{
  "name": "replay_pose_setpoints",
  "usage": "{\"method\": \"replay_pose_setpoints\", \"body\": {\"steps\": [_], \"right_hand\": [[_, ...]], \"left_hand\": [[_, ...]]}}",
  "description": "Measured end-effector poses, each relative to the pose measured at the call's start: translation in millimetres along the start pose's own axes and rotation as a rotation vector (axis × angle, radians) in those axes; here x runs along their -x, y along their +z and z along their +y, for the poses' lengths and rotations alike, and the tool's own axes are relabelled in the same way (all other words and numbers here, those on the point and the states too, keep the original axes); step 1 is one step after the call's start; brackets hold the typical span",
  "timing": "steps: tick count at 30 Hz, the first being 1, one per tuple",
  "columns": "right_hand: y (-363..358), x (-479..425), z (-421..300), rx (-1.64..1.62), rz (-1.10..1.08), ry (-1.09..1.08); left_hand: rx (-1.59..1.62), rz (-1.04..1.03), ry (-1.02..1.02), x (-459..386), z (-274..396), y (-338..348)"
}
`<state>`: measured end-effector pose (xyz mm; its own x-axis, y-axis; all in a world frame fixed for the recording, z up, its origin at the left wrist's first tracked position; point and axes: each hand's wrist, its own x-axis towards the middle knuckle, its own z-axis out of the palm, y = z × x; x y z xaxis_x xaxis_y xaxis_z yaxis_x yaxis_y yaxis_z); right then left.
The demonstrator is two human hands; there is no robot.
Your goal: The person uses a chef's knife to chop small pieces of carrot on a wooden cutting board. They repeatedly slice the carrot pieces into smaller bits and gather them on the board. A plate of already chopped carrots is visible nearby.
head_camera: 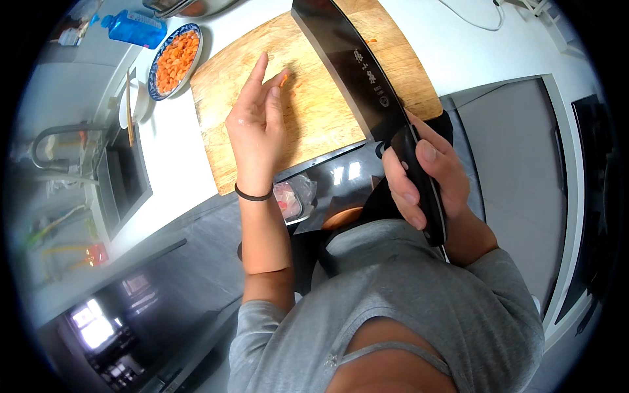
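Observation:
In my right hand (432, 177) is the black handle of a broad cleaver (363, 73). Its wide dark blade, which bears writing, is raised over the wooden cutting board (221, 113). My left hand (258, 118) is above the board's left half, index finger stretched out. A small orange carrot piece (283, 80) shows between its thumb and a fingertip. Tiny carrot scraps (297, 89) lie on the wood just beside that hand, and another carrot bit (372, 41) sits beyond the blade. Left of the board, a blue-and-white dish (152, 78) holds diced carrot (177, 61).
A blue bottle (137, 29) stands behind the dish. Chopsticks (129, 105) rest across a white bowl (140, 100) by the sink (125, 172). Metal bowls (191, 6) are at the back edge. Below the board, an open drawer holds a bagged container (295, 199).

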<state>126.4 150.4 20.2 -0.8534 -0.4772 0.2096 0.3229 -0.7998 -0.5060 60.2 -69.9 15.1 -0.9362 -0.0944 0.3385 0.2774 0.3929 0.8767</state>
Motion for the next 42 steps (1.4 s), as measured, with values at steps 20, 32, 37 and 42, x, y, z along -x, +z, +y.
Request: {"method": "replay_pose_setpoints", "body": {"steps": [20,32,37,42], "right_hand": [[3,0,3,0.106,0.023,0.005],[1,2,4,0.121,0.04,-0.001],[1,2,3,0.16,0.031,0.004],[6,3,1,0.179,0.051,0.035]], "left_hand": [[-0.353,0.057,0.165,1,-4,-5],[-0.389,0.079,0.208,4,-4,-5],[-0.545,0.072,0.264,5,-3,-8],[-0.657,0.093,0.174,-2,-5,-1]]}}
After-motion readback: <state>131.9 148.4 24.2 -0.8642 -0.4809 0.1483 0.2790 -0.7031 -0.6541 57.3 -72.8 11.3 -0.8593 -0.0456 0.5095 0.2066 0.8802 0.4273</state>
